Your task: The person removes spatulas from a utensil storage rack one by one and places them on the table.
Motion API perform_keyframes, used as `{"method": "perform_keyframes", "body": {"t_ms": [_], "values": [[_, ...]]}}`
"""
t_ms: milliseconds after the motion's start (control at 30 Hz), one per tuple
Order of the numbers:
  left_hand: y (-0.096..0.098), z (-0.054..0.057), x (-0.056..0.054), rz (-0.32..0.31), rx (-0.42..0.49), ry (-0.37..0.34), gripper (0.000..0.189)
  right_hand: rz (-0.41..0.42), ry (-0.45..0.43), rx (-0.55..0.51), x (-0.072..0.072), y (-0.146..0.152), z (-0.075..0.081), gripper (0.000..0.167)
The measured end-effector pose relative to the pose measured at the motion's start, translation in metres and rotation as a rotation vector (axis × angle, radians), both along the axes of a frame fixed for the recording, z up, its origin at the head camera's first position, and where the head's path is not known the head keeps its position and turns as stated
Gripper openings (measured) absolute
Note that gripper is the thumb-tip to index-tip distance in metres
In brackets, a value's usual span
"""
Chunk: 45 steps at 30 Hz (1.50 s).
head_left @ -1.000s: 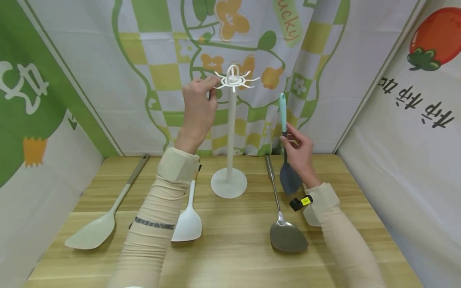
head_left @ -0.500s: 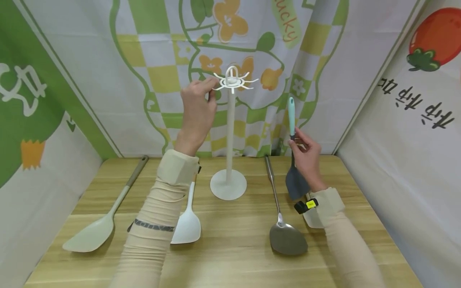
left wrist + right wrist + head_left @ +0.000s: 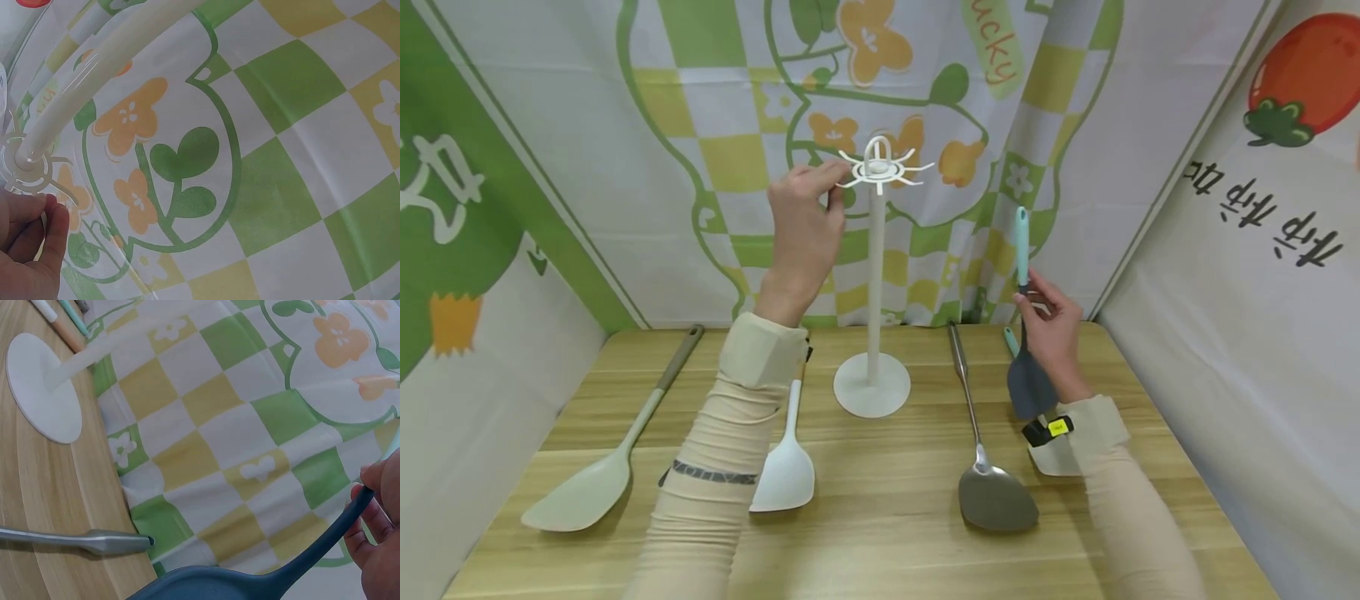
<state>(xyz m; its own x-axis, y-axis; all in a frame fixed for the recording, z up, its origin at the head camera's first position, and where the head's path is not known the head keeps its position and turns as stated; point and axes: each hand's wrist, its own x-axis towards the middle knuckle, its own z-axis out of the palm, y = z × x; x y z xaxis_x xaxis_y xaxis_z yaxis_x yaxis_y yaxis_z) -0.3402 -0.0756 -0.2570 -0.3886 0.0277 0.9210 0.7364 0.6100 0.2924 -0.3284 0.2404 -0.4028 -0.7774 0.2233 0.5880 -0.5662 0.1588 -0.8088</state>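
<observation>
A white utensil rack (image 3: 876,275) with a round base and a ring of curved hooks stands toward the back of the table. My left hand (image 3: 805,229) pinches one hook on its left side between thumb and finger; the left wrist view shows this hook ring (image 3: 26,164) from below. To the right of the rack, my right hand (image 3: 1054,333) holds a dark blue spatula (image 3: 1028,387) by the neck just under its mint handle, head down, nearly upright. In the right wrist view the dark blue neck (image 3: 325,544) runs between thumb and fingers.
A steel turner (image 3: 997,498) lies right of the rack. Farther right, another mint-handled spatula (image 3: 1054,457) is partly hidden by my right wrist. A white spatula (image 3: 790,475) and a grey-green spatula (image 3: 587,496) lie to the left. A patterned curtain (image 3: 722,167) hangs behind the table.
My right hand has carried the dark blue spatula to the right and slightly down, away from the rack. My left hand keeps its pinch on the hook.
</observation>
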Motion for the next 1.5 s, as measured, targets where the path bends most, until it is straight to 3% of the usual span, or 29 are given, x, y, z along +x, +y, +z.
{"method": "perform_keyframes", "body": {"t_ms": [700,1033,1267,1367,1500], "values": [[0.000,-0.001,-0.001,-0.008,0.024,-0.013,0.023,-0.094,-0.020,0.018,0.010,0.036,-0.005,0.041],[0.001,0.000,0.001,-0.013,0.033,-0.028,0.023,-0.127,0.025,0.026,0.010,0.050,-0.003,0.039],[-0.001,0.000,0.002,-0.002,0.040,-0.031,0.024,-0.152,-0.007,0.037,0.000,0.068,-0.019,0.041],[-0.001,0.000,0.001,-0.011,0.038,-0.027,0.023,-0.177,-0.023,0.042,0.004,0.072,-0.017,0.041],[0.001,-0.001,0.001,-0.010,0.036,-0.032,0.024,-0.191,-0.041,0.051,0.020,0.071,-0.004,0.040]]}}
